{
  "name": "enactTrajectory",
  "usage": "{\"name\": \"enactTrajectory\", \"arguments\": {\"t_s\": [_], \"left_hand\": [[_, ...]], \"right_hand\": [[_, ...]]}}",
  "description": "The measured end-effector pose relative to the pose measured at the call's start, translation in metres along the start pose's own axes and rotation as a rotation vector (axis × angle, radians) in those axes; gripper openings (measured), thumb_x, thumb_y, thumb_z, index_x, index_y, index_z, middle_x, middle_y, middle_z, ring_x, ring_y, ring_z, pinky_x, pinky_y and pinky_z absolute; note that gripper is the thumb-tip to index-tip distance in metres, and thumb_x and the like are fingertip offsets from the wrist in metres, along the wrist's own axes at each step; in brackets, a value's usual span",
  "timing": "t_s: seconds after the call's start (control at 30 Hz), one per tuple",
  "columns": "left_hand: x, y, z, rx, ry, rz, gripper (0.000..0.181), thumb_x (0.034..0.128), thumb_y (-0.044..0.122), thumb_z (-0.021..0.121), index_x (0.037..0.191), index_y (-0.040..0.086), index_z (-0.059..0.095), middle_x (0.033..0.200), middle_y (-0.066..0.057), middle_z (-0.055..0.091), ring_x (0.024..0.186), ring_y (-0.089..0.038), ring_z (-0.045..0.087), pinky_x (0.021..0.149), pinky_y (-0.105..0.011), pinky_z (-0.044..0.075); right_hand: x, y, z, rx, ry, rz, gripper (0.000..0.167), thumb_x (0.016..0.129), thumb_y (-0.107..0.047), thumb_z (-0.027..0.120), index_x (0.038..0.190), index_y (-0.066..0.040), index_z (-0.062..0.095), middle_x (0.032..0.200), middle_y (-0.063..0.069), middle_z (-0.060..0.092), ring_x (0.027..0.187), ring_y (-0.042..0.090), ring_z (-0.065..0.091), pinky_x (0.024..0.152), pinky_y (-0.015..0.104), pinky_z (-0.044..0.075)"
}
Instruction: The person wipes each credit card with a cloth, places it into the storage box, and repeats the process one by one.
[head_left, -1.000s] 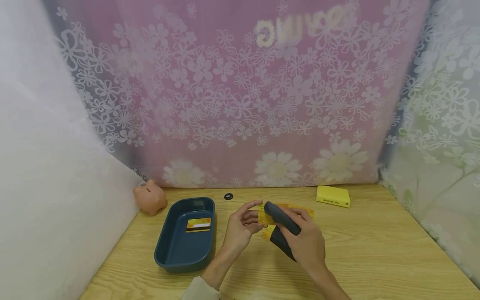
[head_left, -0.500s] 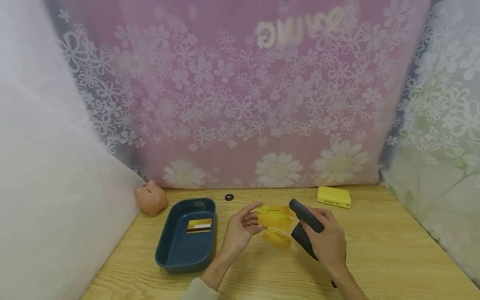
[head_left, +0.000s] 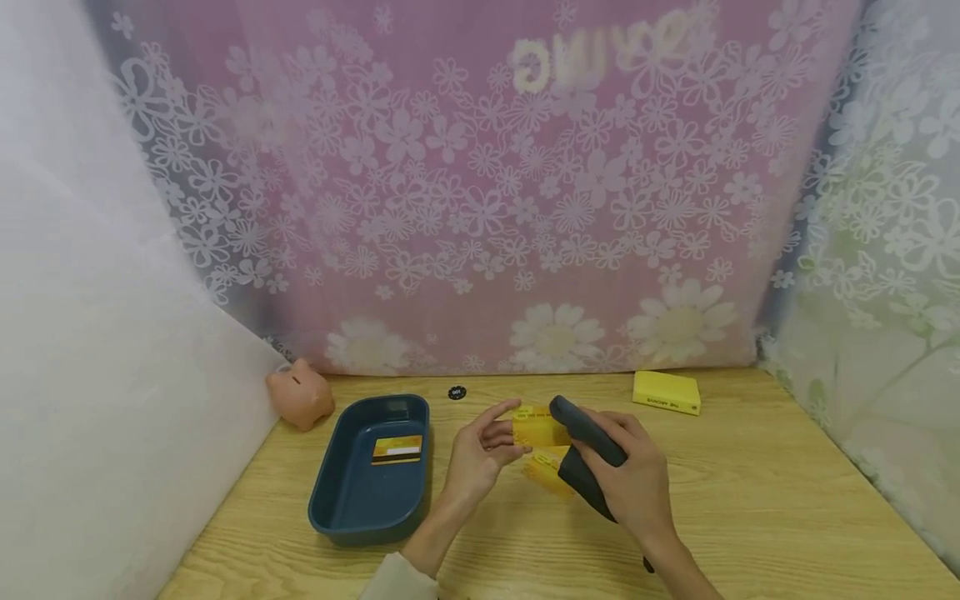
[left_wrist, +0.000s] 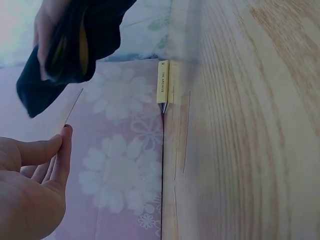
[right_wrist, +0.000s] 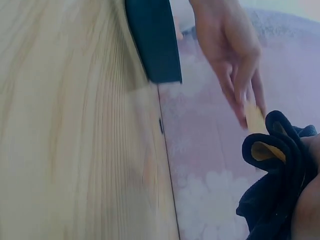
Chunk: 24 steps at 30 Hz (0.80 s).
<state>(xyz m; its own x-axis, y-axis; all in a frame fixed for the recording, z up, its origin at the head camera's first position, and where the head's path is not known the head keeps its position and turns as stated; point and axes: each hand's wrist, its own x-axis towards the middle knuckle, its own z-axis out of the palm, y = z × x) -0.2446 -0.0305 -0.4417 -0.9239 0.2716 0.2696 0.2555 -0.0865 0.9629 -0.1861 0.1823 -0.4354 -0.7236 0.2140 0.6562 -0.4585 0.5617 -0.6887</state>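
Observation:
My left hand (head_left: 476, 458) pinches a yellow bank card (head_left: 532, 427) by its left edge, between thumb and fingers. In the left wrist view this card (left_wrist: 74, 106) shows nearly edge-on, raised above the table. My right hand (head_left: 637, 479) grips a folded dark navy cloth (head_left: 588, 433), which covers the card's right part in the head view. The right wrist view shows the cloth's loops (right_wrist: 270, 170) close to the held card (right_wrist: 255, 119); whether they touch, I cannot tell. A second yellow card (head_left: 546, 468) lies below, partly hidden by the cloth.
Left of the hands stands a blue tray (head_left: 367, 508) with a striped yellow card (head_left: 397, 450) inside. An orange piggy bank (head_left: 300, 396) sits behind it. A black chip (head_left: 457, 392) and a yellow book (head_left: 666, 392) lie near the table's back edge.
The right hand swept the cloth rightward off the held card, baring both cards, then came partway back left over them. The left hand has stayed nearly still with its card.

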Motion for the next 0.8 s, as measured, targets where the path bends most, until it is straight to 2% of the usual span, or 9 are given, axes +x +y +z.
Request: {"name": "enactTrajectory", "arguments": {"t_s": [0.17,0.27,0.4,0.5,0.57,0.63,0.8], "left_hand": [[0.001,-0.002,0.002,-0.002,0.0,-0.007,0.058,0.0916,-0.011,0.072,0.143,0.014,0.064,0.11,-0.019,0.07,0.095,-0.025,0.07,0.09,-0.043,0.063],[0.002,-0.002,0.002,0.045,-0.008,0.011,0.058,0.0924,-0.01,0.072,0.144,0.015,0.063,0.113,-0.015,0.074,0.097,-0.023,0.073,0.088,-0.034,0.063],[0.004,-0.001,0.002,0.134,-0.008,0.064,0.056,0.094,-0.01,0.069,0.143,0.016,0.064,0.111,-0.014,0.076,0.09,-0.016,0.074,0.077,-0.022,0.059],[0.004,-0.001,0.002,0.16,-0.002,0.096,0.048,0.0989,-0.004,0.066,0.143,0.015,0.065,0.111,-0.013,0.076,0.092,-0.011,0.072,0.076,-0.021,0.056],[0.004,-0.001,0.002,0.15,-0.002,0.104,0.043,0.1018,0.002,0.065,0.142,0.016,0.065,0.113,-0.013,0.076,0.096,-0.013,0.072,0.078,-0.023,0.057],[0.003,-0.002,0.002,0.144,0.006,0.103,0.039,0.1032,0.008,0.065,0.142,0.016,0.066,0.115,-0.013,0.076,0.105,-0.016,0.071,0.087,-0.025,0.058],[0.003,-0.002,0.003,0.15,0.017,0.088,0.042,0.1002,0.004,0.068,0.14,0.017,0.067,0.112,-0.012,0.077,0.107,-0.02,0.071,0.088,-0.025,0.057]], "right_hand": [[-0.004,-0.012,0.017,0.033,-0.065,-0.059,0.052,0.08,0.0,0.089,0.127,-0.02,0.077,0.117,-0.002,0.068,0.103,0.022,0.07,0.082,0.029,0.062],[-0.006,-0.019,0.027,0.055,-0.09,-0.112,0.052,0.079,-0.001,0.09,0.125,-0.021,0.078,0.117,-0.004,0.068,0.102,0.02,0.07,0.082,0.038,0.063],[-0.01,-0.029,0.04,0.051,-0.107,-0.185,0.054,0.077,-0.002,0.091,0.125,-0.021,0.078,0.117,-0.003,0.069,0.101,0.02,0.07,0.082,0.041,0.064],[-0.013,-0.035,0.047,0.05,-0.118,-0.211,0.054,0.076,-0.003,0.092,0.126,-0.021,0.078,0.117,-0.002,0.069,0.101,0.021,0.071,0.082,0.042,0.064],[-0.015,-0.037,0.05,0.053,-0.124,-0.204,0.055,0.076,-0.003,0.092,0.125,-0.022,0.078,0.118,-0.002,0.069,0.102,0.021,0.071,0.081,0.043,0.064],[-0.016,-0.038,0.052,0.044,-0.125,-0.192,0.055,0.075,-0.004,0.093,0.125,-0.023,0.078,0.117,-0.003,0.069,0.102,0.021,0.071,0.081,0.043,0.064],[-0.016,-0.038,0.053,0.017,-0.132,-0.156,0.054,0.075,-0.006,0.093,0.124,-0.023,0.078,0.117,-0.002,0.069,0.102,0.022,0.071,0.08,0.043,0.064]]}}
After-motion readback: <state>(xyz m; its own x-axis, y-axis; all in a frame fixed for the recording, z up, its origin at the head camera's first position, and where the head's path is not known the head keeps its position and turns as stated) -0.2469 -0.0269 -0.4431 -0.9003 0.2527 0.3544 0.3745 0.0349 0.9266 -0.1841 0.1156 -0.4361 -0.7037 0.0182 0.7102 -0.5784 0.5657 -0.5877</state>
